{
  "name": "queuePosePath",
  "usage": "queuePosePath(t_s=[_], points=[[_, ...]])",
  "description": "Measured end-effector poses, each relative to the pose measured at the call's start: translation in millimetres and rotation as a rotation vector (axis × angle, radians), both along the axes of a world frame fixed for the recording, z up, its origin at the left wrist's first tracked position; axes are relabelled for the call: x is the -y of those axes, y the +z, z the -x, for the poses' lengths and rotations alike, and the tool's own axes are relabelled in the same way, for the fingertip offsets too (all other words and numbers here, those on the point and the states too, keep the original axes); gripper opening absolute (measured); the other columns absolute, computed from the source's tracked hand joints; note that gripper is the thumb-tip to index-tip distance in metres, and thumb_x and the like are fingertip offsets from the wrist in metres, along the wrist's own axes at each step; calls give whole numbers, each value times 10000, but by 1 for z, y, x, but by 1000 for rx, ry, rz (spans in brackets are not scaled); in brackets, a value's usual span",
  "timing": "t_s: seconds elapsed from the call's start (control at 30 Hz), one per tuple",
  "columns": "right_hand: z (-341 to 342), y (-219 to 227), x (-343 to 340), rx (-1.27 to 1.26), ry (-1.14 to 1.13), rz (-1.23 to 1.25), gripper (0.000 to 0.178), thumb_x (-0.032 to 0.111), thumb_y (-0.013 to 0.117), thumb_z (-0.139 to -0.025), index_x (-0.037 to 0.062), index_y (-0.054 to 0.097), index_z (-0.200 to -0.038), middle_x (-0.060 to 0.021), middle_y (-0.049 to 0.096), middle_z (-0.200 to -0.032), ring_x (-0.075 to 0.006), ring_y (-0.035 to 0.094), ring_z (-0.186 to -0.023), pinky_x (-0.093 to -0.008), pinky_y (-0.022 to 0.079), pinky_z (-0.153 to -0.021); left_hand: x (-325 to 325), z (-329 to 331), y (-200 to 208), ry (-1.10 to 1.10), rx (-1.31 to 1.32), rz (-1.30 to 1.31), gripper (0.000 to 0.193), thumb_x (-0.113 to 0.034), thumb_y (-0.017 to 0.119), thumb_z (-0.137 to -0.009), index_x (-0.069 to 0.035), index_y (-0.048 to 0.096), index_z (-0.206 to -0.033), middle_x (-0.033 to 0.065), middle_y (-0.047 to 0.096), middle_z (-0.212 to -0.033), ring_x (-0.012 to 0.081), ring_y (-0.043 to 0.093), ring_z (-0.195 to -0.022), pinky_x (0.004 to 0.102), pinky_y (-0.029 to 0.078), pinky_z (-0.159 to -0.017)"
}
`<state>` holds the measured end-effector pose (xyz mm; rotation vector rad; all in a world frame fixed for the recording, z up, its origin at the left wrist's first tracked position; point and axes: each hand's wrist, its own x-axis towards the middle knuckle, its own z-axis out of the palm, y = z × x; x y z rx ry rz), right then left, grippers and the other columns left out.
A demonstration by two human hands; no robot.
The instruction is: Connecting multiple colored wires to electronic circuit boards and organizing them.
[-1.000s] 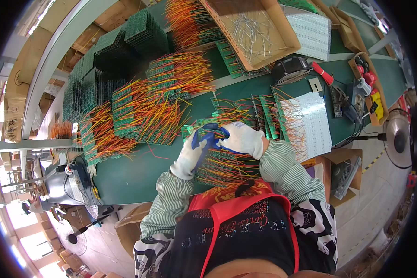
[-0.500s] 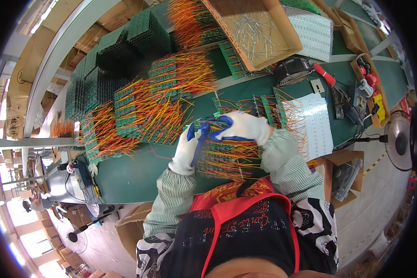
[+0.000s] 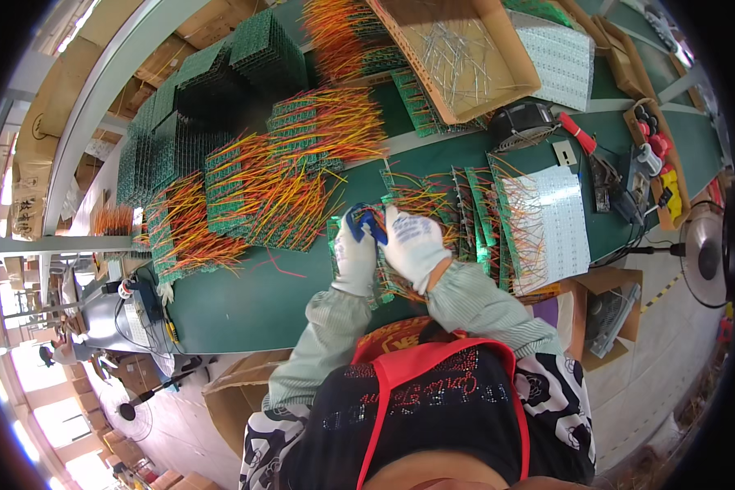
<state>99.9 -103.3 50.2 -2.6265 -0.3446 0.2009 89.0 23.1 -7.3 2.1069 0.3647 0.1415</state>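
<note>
Green covering is seen over the long desk (image 3: 245, 306), which is crowded with stacks of green circuit boards (image 3: 245, 204) trailing orange and yellow wires. A wired board (image 3: 400, 204) at the near edge is pinched by the left hand (image 3: 354, 255) and the right hand (image 3: 412, 245), both in white gloves with blue fingertips. A cardboard tray (image 3: 457, 57) sits behind; a fan (image 3: 702, 253) stands on the concrete floor.
</note>
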Motion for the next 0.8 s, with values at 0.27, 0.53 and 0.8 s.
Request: queuePosePath(t_s=[0.27,0.53,0.8], points=[[-32,-21,44,-149,195,-785,374,298,646,-832,1,587,-1050,-168,665,-902,-343,634,-844,-398,497,-753,-21,-5,58,-262,-209,1173,371,-164,545,-948,3,504,-1277,100,570,-1202,155,536,-1076,297,426,-939],[-10,-4,16,-65,-13,-73,420,372,618,-825,-9,593,-997,-171,656,-828,-319,643,-802,-404,501,-719,-8,-2,13,-95,-268,749,221,-98,554,-922,5,602,-1111,64,659,-963,145,607,-855,287,483,-745],[-42,-31,47,-297,193,-629,410,339,629,-831,63,576,-1129,-178,656,-950,-374,609,-889,-413,480,-783,-10,-16,38,-124,-238,938,299,-23,559,-890,21,568,-1185,68,644,-1058,141,597,-950,265,471,-857]])
